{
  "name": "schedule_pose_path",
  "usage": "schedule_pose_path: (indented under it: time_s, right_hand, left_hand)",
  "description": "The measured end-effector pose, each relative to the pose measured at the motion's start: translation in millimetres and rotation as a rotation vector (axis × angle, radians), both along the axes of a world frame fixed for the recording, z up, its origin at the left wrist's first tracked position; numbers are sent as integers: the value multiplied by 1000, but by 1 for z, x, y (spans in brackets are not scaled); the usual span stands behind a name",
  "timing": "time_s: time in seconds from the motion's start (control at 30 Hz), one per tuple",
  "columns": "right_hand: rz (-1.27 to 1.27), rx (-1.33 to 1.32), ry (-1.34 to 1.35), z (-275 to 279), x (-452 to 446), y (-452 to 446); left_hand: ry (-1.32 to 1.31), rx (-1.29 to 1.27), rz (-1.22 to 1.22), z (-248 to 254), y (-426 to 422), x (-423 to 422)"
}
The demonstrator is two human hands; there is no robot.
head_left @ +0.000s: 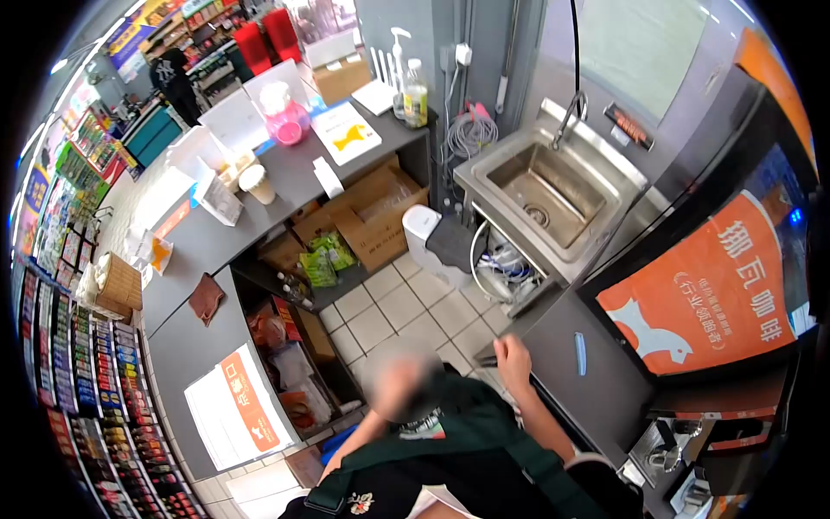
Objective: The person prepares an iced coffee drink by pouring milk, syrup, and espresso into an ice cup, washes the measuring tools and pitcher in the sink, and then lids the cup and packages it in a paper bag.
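Tiled floor (428, 307) spreads between grey counters, a right counter (588, 406) bearing a blue strip (580, 354). The left hand (398, 385) is blurred (its grip I cannot tell). The right hand (513, 362) is clenched near that counter's corner, beside a small dark object (489, 355), perhaps grasped.

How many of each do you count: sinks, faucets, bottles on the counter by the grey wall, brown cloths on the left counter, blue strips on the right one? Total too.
Sink: 1
Faucet: 1
Bottles: 2 (pump bottle, labelled bottle)
Brown cloth: 1
Blue strip: 1
Total: 6
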State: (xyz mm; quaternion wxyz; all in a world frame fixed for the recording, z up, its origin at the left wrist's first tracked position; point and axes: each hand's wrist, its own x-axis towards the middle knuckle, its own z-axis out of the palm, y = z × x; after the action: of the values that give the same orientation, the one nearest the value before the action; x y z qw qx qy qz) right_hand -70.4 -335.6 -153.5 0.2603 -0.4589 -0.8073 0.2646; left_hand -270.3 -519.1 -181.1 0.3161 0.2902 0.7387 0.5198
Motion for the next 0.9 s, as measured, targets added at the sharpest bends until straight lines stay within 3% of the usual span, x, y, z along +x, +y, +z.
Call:
schedule_pose_path:
  time_s: [0.13, 0.17, 0.2, 0.23, 0.3, 0.33, 0.4, 0.43, 0.5, 0.6, 0.77, 0.9]
  right_hand:
    - [-54, -8, 35, -15, -56, 49]
    - [-26, -16, 75, -17, -77, 59]
    - [42, -76, 29, -31, -98, 73]
    - [143, -124, 13, -46, -122, 86]
    - [416, -335, -163, -52, -177, 106]
    - [486, -337, -180, -49, -205, 109]
    - [867, -267, -345, -39, -266, 112]
    - [902, -259, -354, -34, -296, 110]
    - [1130, -229, -435, -29, -347, 97]
    - [1287, -209, -370, -38, -409, 68]
    - [1455, -370, -534, -12, -496, -3]
    - [1567, -423, -417, -2, -560, -53]
  left_hand:
    - [-111, -90, 182, -6, -23, -84]
    - [-268, -41, 277, 3, -26, -103]
    - [-97, -98, 299, 5, -32, -123]
    - [-19, -170, 289, -12, -47, -153]
    - [173, -393, 540, -22, -57, -189]
    - [222, -470, 615, -4, -61, -197]
    - [275, -558, 718, 17, -71, -226]
    - [283, -570, 753, 21, -80, -243]
    - [275, -536, 825, 40, -96, -274]
    - [364, -563, 932, 42, -127, -328]
    - [376, -671, 985, 59, -148, -421]
    - [455, -1005, 955, 30, -156, -469]
